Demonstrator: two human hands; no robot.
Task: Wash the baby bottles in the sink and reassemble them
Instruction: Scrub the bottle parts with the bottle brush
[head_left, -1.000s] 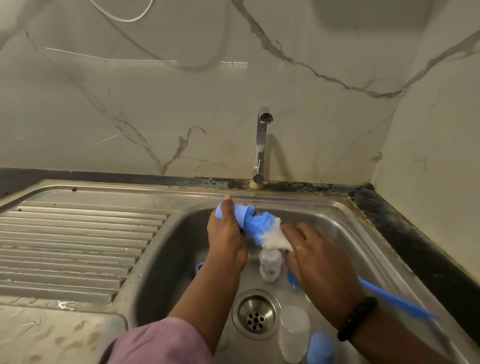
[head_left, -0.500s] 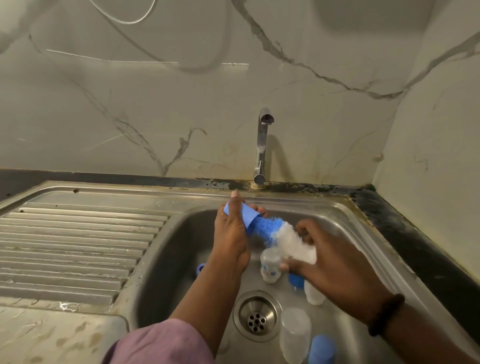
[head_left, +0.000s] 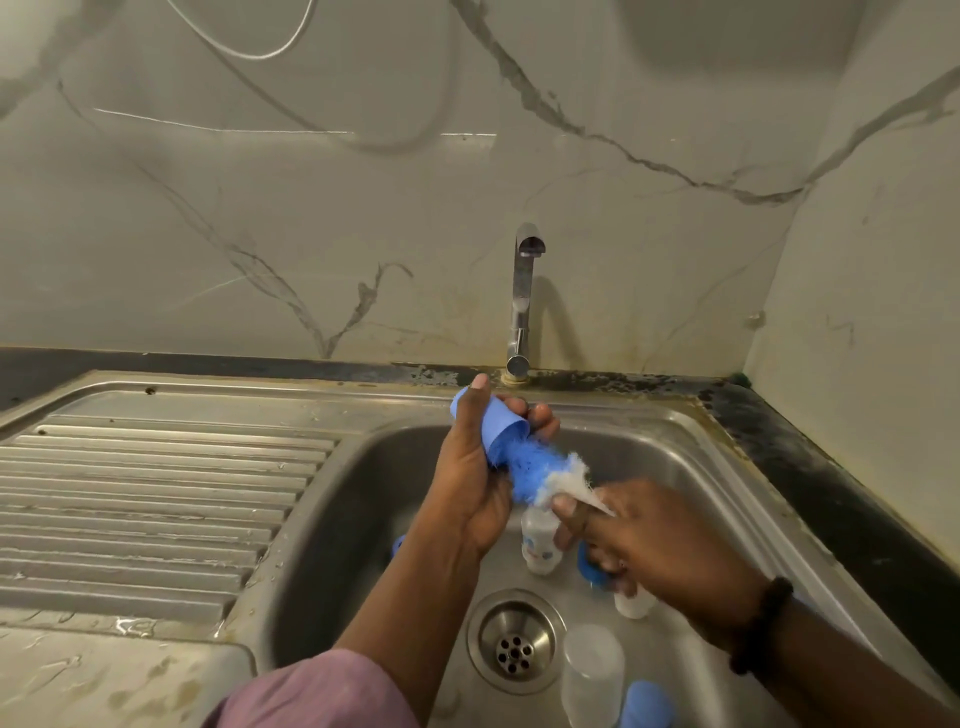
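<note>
I see my left hand gripping the blue cap over the sink, while my right hand, fingers curled on the brush, has drawn back, pulling bristles mostly out; I judge this cap nearly scrubbed.

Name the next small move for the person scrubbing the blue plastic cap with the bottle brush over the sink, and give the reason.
Probably push the blue-and-white bristle brush deeper into the blue plastic cap and twist. The left hand grips the cap with its open end toward the brush, whose blue bristles only just enter it, while the right hand holds the brush near its white bristles.
</note>
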